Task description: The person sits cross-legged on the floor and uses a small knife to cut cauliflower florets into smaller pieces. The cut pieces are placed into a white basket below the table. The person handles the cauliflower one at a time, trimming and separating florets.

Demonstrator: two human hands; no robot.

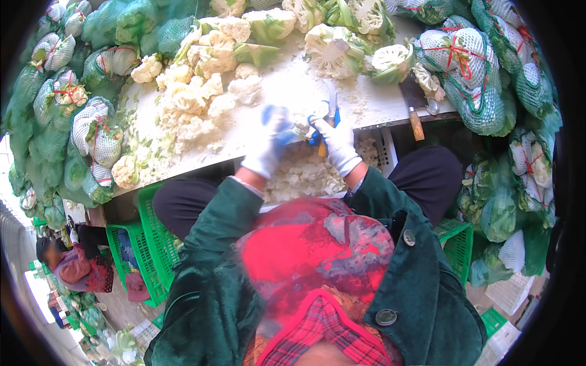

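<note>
My right hand (338,142), in a white glove with blue coating, grips a small curved knife (331,94). The blade points away from me and its yellowish handle shows below the fingers. A pale cauliflower piece (302,118) lies at the table edge between my hands, partly hidden. My left hand (273,137), gloved alike, is motion-blurred beside that piece, so its grip is unclear. Below both hands, a white crate (389,151) holds many cut florets (304,176). Loose cauliflower chunks (183,105) are heaped on the white tabletop (293,78) to the left.
Halved cauliflower heads (336,50) line the table's far side. A cleaver with a wooden handle (416,124) juts over the front edge at right, near a spoon (432,106). Net-bagged cauliflowers (458,59) pile up on both sides. Green crates (153,228) and another person (75,265) are at left.
</note>
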